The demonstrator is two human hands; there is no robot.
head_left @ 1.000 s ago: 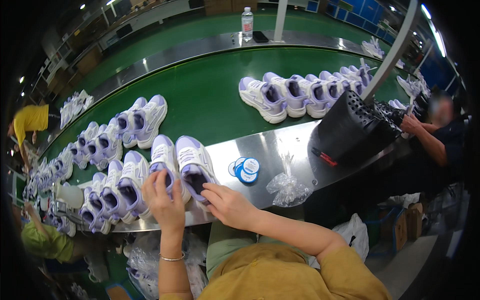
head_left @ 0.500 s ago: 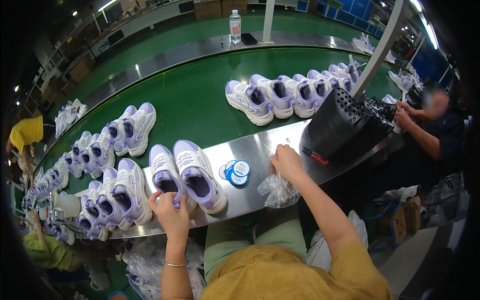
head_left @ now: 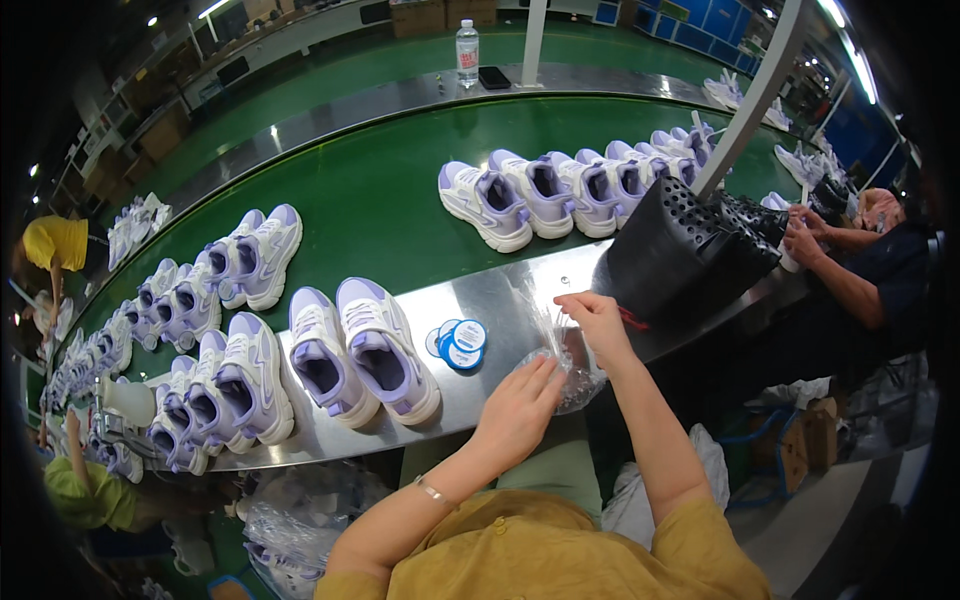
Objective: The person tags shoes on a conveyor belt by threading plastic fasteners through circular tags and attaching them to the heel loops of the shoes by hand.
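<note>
My left hand (head_left: 518,408) lies with its fingers stretched out against a crumpled clear plastic bag (head_left: 580,391) at the metal ledge's front edge. Just above the bag, my right hand (head_left: 598,327) is closed in a pinch; what is between its fingertips is too small to make out. Thin clear strands (head_left: 548,322) stand up beside these fingertips. Left of my hands lies a small pile of round blue-and-white labels (head_left: 462,345). A pair of white-and-lilac sneakers (head_left: 388,352) stands farther left, toes away from me, touched by neither hand.
More sneakers line the ledge (head_left: 425,302) and the green conveyor belt (head_left: 370,190). A black perforated container (head_left: 660,245) stands right of my hands, near a slanted post (head_left: 755,100). A co-worker's hands (head_left: 803,235) are beyond it. A bottle (head_left: 467,55) and phone (head_left: 494,78) sit across the belt.
My left hand has left the sneaker and moved right to the plastic bag. My right hand has shifted slightly and still pinches. The view has turned a little.
</note>
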